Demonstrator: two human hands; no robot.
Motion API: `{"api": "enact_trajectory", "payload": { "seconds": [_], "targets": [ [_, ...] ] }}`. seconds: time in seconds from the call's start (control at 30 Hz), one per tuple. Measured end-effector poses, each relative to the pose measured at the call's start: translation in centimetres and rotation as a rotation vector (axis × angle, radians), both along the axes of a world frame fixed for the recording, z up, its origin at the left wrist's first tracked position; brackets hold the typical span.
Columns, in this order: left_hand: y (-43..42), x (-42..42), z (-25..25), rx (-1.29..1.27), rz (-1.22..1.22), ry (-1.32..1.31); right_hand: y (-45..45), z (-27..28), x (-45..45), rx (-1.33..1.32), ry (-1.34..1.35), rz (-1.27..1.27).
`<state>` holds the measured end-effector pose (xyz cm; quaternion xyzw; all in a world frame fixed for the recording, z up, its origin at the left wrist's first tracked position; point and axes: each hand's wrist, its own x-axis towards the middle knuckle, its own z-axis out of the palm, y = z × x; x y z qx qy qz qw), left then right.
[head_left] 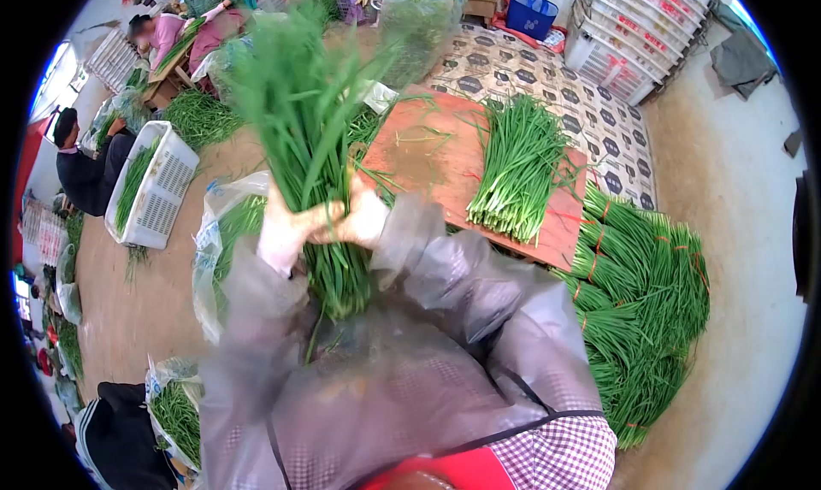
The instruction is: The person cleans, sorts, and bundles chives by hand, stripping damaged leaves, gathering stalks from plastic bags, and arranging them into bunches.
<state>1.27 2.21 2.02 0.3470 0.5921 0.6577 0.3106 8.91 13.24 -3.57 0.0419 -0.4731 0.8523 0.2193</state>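
Observation:
My left hand (285,227) and my right hand (363,217) are both wrapped round a thick bunch of garlic chives (306,148), held up in front of my chest. Its leafy tops fan out upward and are smeared by motion, while the lower ends hang below my hands. To the right, a second pile of chives (519,169) lies on a reddish wooden board (423,161), its pale stem ends toward me. Loose blades are scattered on the board's left part.
Tied chive bundles (641,310) are stacked at right. Open plastic bags of chives (224,242) stand at left, beyond them a white crate (162,186). Several people (85,165) sit among chives at left and back. Stacked white crates (637,32) and a blue basket (530,15) stand behind.

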Motion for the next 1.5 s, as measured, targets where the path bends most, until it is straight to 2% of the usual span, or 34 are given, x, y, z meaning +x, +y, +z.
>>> {"api": "enact_trajectory", "payload": {
  "seconds": [0.03,0.1,0.17,0.2,0.23,0.33,0.4,0.47,0.5,0.57,0.6,0.67,0.7,0.73,0.77,0.8,0.83,0.87,0.9,0.97,1.03,1.07,1.1,1.13,1.2,1.23,1.3,1.33,1.37,1.47,1.5],
  "targets": [
    [0.7,-0.3,1.8,-0.073,-0.018,0.002,1.2,1.9,0.0,0.143,0.028,-0.042],
    [2.8,1.4,6.1,0.169,-0.026,0.120,4.1,6.0,0.2,0.430,0.087,-0.119],
    [5.3,0.5,7.2,0.251,-0.039,0.123,7.1,9.7,0.4,0.613,0.139,-0.135],
    [6.4,1.0,8.9,0.322,-0.080,0.072,8.6,10.7,0.3,0.621,0.102,-0.114],
    [7.8,-0.1,9.0,0.380,-0.094,0.161,10.0,11.5,0.3,0.629,0.064,-0.094],
    [10.9,-1.6,10.3,0.329,-0.204,0.078,13.6,13.8,1.5,0.992,0.030,-0.327],
    [13.4,-2.2,8.8,0.266,-0.252,-0.113,17.1,11.9,0.9,1.031,-0.037,-0.268],
    [15.8,-3.0,6.4,0.250,-0.294,0.013,19.5,9.8,0.7,1.064,-0.088,-0.177],
    [17.4,-4.2,3.8,0.214,-0.328,0.086,20.2,8.1,0.4,0.998,-0.133,-0.099],
    [19.0,-3.9,0.7,0.225,-0.395,-0.144,22.2,3.2,-0.6,0.876,-0.200,-0.012],
    [19.7,-4.6,-1.4,0.172,-0.386,-0.154,23.1,0.8,-1.0,0.816,-0.209,-0.030],
    [20.4,-4.5,-1.2,0.175,-0.370,-0.068,23.7,-0.4,-2.0,0.756,-0.222,-0.050],
    [20.6,-4.7,-0.9,0.177,-0.347,0.021,23.9,-0.9,-2.9,0.492,-0.112,0.001],
    [20.6,-5.0,-0.1,-0.023,-0.293,0.259,23.8,-1.0,-3.7,0.223,-0.003,0.051],
    [20.6,-5.0,-0.3,-0.028,-0.296,0.254,23.7,0.5,-2.9,0.516,-0.161,-0.101],
    [21.0,-5.1,-0.5,0.003,-0.237,0.133,23.7,2.0,-2.1,0.806,-0.336,-0.232],
    [21.6,-5.6,-0.6,0.039,-0.176,0.014,23.6,2.6,-2.2,0.806,-0.340,-0.233],
    [21.8,-5.7,-0.9,0.261,-0.205,0.032,23.6,3.0,-2.3,0.729,-0.258,-0.177],
    [21.7,-6.3,-0.8,0.261,-0.202,0.033,23.6,3.5,-2.5,0.647,-0.175,-0.122],
    [20.2,-6.3,1.0,-0.022,-0.175,-0.246,24.3,4.0,-3.9,0.909,-0.467,-0.045],
    [21.2,-8.1,-2.1,0.171,-0.063,0.092,24.8,1.3,-5.5,0.721,-0.234,-0.063],
    [20.7,-7.7,-0.7,0.246,-0.086,0.028,24.0,1.3,-5.9,0.596,-0.211,-0.070],
    [19.6,-6.8,0.1,0.303,-0.109,-0.048,24.1,0.3,-6.6,0.593,-0.207,-0.071],
    [18.8,-6.6,0.9,0.296,-0.111,-0.044,23.6,0.6,-7.3,0.498,-0.188,0.039],
    [17.2,-6.7,2.5,0.187,-0.177,0.168,23.6,1.7,-7.5,0.380,-0.198,0.222],
    [16.4,-6.6,3.0,0.189,-0.177,0.171,22.5,3.6,-7.1,0.382,-0.196,0.220],
    [13.9,-6.5,3.4,0.217,-0.151,0.068,19.8,5.3,-6.6,0.625,-0.069,0.127],
    [13.1,-7.2,2.1,0.184,-0.144,0.064,20.3,4.6,-8.2,0.883,-0.055,0.152],
    [12.0,-6.1,2.9,0.266,-0.211,-0.049,19.9,5.0,-8.2,1.101,-0.189,0.224],
    [7.1,-6.2,2.1,0.126,-0.403,-0.510,14.7,4.5,-6.8,0.986,-0.264,0.272],
    [6.1,-5.6,2.0,0.114,-0.403,-0.518,12.5,4.5,-6.4,0.942,-0.299,0.293]
  ]
}}
